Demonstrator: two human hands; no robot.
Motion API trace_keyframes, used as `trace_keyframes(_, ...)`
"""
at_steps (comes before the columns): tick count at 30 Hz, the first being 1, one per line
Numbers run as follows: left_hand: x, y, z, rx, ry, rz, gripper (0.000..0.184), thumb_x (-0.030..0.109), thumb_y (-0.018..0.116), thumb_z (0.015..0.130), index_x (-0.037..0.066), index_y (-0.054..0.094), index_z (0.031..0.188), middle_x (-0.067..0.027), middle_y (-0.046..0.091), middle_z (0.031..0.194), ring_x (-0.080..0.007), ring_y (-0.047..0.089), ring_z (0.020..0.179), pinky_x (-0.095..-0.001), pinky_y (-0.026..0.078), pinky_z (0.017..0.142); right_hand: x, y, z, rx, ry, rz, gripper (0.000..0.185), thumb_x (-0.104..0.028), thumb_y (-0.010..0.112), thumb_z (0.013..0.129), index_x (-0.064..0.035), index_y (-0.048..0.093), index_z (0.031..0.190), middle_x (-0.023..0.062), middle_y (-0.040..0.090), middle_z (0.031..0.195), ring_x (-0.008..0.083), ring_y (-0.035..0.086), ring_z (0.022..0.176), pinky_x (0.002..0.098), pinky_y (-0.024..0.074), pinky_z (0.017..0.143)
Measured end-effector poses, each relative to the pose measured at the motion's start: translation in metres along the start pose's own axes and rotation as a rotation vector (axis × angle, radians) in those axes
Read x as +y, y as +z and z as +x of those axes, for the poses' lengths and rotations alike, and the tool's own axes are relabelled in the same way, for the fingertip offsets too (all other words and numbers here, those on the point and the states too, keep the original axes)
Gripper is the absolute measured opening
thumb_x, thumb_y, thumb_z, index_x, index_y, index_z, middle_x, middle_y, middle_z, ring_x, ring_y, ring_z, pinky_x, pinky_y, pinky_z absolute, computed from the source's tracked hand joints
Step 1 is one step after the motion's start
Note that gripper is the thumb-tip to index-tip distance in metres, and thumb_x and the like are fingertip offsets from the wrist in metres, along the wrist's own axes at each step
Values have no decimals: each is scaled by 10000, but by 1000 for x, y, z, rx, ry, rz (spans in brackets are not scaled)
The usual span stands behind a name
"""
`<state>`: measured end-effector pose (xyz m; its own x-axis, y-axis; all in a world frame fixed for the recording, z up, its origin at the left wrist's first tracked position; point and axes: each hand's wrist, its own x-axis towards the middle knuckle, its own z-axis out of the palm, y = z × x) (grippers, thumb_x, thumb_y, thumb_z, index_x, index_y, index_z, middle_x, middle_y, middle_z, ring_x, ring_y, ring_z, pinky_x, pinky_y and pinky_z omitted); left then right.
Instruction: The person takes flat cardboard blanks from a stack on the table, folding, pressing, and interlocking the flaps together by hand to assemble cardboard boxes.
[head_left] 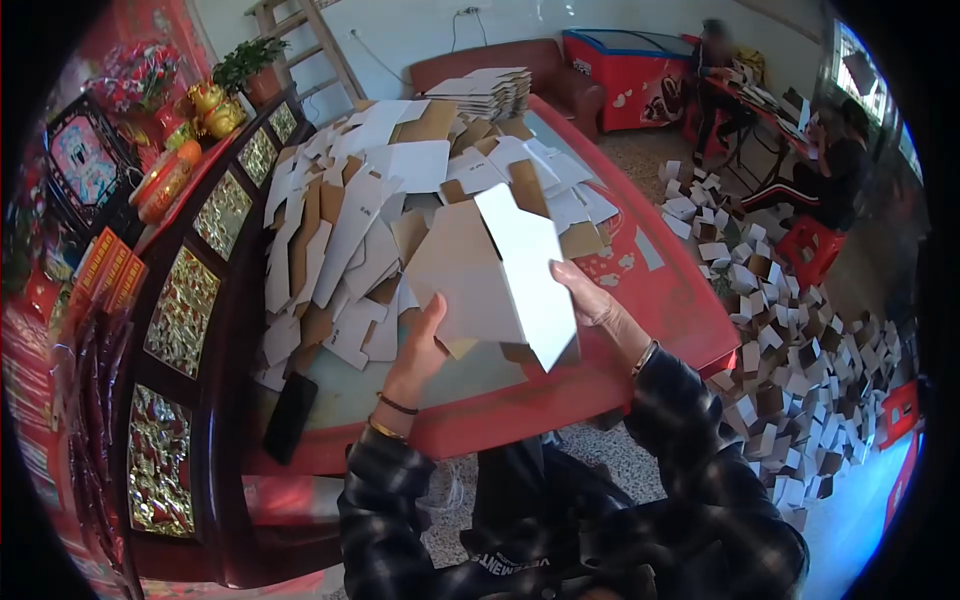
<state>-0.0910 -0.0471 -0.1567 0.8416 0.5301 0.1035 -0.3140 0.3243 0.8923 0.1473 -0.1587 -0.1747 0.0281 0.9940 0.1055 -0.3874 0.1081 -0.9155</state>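
Observation:
Between my two hands is a white cardboard box blank (468, 270), creased so that one panel catches bright light, with brown flaps showing at its edges. My left hand (425, 340) grips its lower left side, thumb on the front face and fingers hidden behind. At the right edge, my right hand (588, 297) holds it with the thumb in front. The blank is tilted above the near part of the red-edged table (455, 425). Just beyond it spreads a heap of flat white and brown box blanks (350, 215).
A black phone (291, 418) lies at the table's near left. A stacked pile of blanks (482, 93) stands at the back. Folded boxes (790, 370) cover the floor at right. Two people sit beyond them, one on a red stool (808, 250). A carved cabinet (185, 310) borders the left.

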Motion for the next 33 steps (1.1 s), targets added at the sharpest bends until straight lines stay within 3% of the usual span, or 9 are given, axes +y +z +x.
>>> trace_keyframes(5,-7,3,3,84,-27,-41,625,410,606,935,29,407,1389,-60,514,1305,-178,508,1219,-336,418,1018,-3,-1,12,151,-63,-244,694,-511,481,989,-8,367,1454,117,567,1288,214,580,1125,373,505,923)
trace_keyframes(8,-2,12,3,135,96,87,659,333,656,906,20,351,1399,-74,494,1306,-186,508,1206,-337,430,1002,-26,20,2,188,-241,-126,822,-530,551,950,10,263,1499,139,551,1304,246,565,1165,377,483,945)
trace_keyframes(9,1,16,2,145,155,149,681,308,677,893,17,331,1402,-83,486,1309,-190,507,1202,-338,434,998,-28,20,0,151,-265,-75,975,-537,635,894,31,150,1521,187,492,1355,290,526,1226,410,437,1012)
trace_keyframes(12,13,23,4,81,262,422,763,260,733,844,13,285,1410,-117,466,1311,-212,491,1210,-348,437,991,-52,51,-13,125,-228,-467,1084,-538,707,835,31,97,1527,213,429,1404,318,481,1280,435,399,1051)
trace_keyframes(17,13,14,2,-63,183,482,889,243,718,801,3,192,1477,-138,435,1364,-222,457,1252,-352,420,1006,-68,74,-13,108,-224,-559,917,-464,727,829,52,292,1450,193,489,1345,278,508,1216,382,400,1050)
trace_keyframes(21,16,18,-5,-43,-31,184,879,324,646,838,24,167,1511,-126,373,1428,-215,412,1301,-348,377,1045,-80,77,-24,42,-101,-372,827,-495,659,862,45,372,1418,166,535,1313,226,508,1213,349,409,1024)
trace_keyframes(25,17,28,3,4,-147,177,923,255,708,789,-1,169,1494,-134,384,1412,-228,378,1329,-355,321,1091,-71,47,-13,-38,88,-374,837,-488,650,866,53,348,1428,166,506,1354,228,490,1238,352,397,1037)
trace_keyframes(28,5,15,11,-14,-142,358,986,206,759,739,-15,157,1487,-151,371,1412,-248,363,1340,-380,300,1112,-53,34,-13,-76,56,-461,825,-469,653,866,51,347,1429,165,493,1366,228,472,1259,360,380,1055)
trace_keyframes(33,6,15,7,-68,-148,483,1188,183,809,701,-4,-50,1499,-186,259,1482,-266,265,1407,-405,251,1149,-42,27,-29,-17,78,-410,942,-395,733,813,21,216,1481,179,416,1412,255,371,1346,380,315,1115)
